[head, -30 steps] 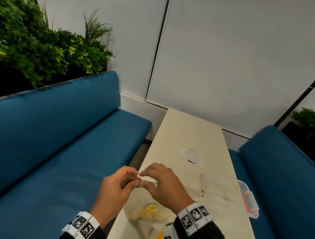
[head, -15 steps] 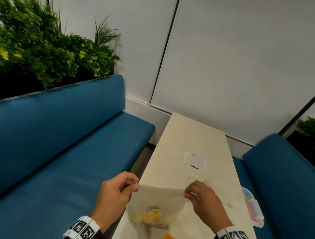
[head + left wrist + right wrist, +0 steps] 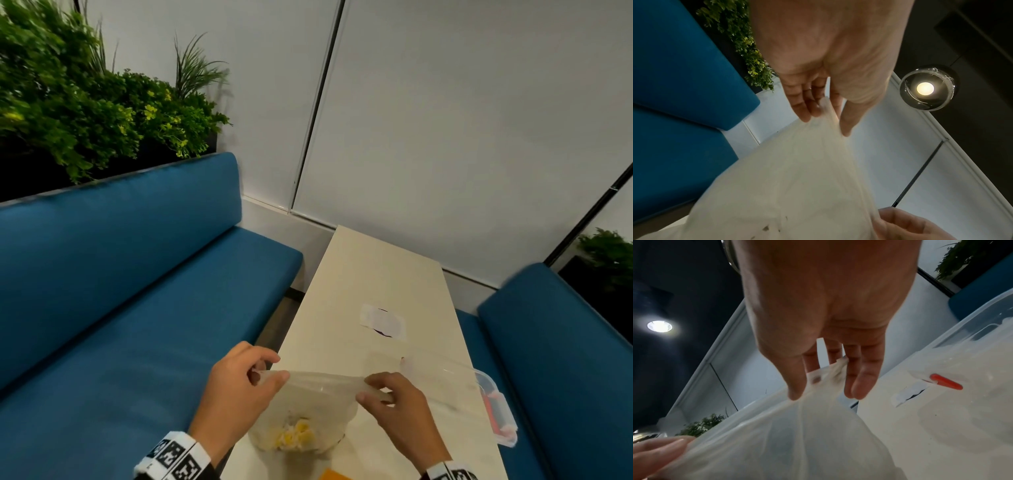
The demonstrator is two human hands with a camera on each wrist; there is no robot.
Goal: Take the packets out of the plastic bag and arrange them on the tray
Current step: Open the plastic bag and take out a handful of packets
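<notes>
A translucent white plastic bag [image 3: 318, 404] sits on the near end of the cream table [image 3: 370, 274]. Yellow packets [image 3: 294, 437] show through its lower part. My left hand [image 3: 239, 394] pinches the bag's left top corner, and my right hand [image 3: 397, 407] pinches the right top corner, so the rim is stretched between them. In the left wrist view the bag [image 3: 787, 186] hangs from my left fingers [image 3: 803, 112]. In the right wrist view my right fingers [image 3: 859, 382] grip the bag's edge [image 3: 818, 418]. A clear plastic tray [image 3: 479, 394] with a red clip lies to the right.
Blue benches [image 3: 120, 308] flank the narrow table on both sides. A white patch [image 3: 383, 322] marks the table's middle. An orange item [image 3: 334, 474] peeks in at the bottom edge. Green plants [image 3: 85, 109] stand behind the left bench.
My hands started together at the bag's top, then pulled apart, stretching the rim open. The right hand has since come slightly back toward the left.
</notes>
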